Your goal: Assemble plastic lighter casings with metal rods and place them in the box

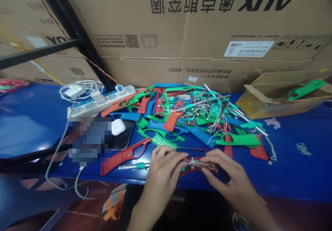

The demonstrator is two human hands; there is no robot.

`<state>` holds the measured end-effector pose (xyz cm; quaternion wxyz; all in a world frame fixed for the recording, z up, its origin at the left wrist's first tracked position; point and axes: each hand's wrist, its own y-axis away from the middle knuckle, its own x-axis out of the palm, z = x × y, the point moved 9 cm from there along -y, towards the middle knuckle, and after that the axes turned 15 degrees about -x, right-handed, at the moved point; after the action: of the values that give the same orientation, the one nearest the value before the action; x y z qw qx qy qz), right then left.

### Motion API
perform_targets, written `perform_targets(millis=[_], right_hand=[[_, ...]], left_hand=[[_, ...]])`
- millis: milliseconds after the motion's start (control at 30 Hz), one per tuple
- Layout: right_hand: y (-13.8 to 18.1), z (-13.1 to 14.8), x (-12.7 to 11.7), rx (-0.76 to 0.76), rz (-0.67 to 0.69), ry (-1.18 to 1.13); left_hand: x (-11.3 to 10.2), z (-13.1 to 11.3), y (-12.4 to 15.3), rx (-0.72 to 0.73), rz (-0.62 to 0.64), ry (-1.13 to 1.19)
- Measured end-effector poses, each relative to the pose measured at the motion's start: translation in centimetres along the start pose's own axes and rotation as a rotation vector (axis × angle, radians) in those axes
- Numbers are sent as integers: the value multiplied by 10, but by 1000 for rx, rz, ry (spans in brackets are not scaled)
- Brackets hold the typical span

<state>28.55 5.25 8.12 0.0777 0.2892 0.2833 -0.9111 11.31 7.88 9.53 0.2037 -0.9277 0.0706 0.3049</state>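
Note:
Both my hands meet at the near edge of a blue table point(298, 175). My left hand point(163, 170) and my right hand point(228, 174) pinch a red plastic handle shell point(198, 164) between them, with a small white part and a metal rod lying in it. A metal tip with a green collar point(135, 166) pokes out to the left of my left hand. Just beyond my fingers lies a heap of red, green and blue handle shells point(181, 120) mixed with wired metal rods point(220, 109).
A white power strip point(103, 101) with chargers and coiled cable sits at the back left. A phone point(124, 137) with a white earbud case point(118, 127) lies beside a blurred patch. An open cardboard box point(282, 96) holds a green shell at right. Large cartons stand behind.

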Motion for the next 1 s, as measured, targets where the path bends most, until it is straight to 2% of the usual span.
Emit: perform_targets(millis=[233,467,1000], right_hand=[[-2,-1,2,20,10,-11],[-1,-2,4,32,12,-19],[-2,-2,4,28,12,-18]], left_hand=[[2,4,1,-21,53,10],[0,2,-2,-32,15,32],[0,0,-1,-38,18,22]])
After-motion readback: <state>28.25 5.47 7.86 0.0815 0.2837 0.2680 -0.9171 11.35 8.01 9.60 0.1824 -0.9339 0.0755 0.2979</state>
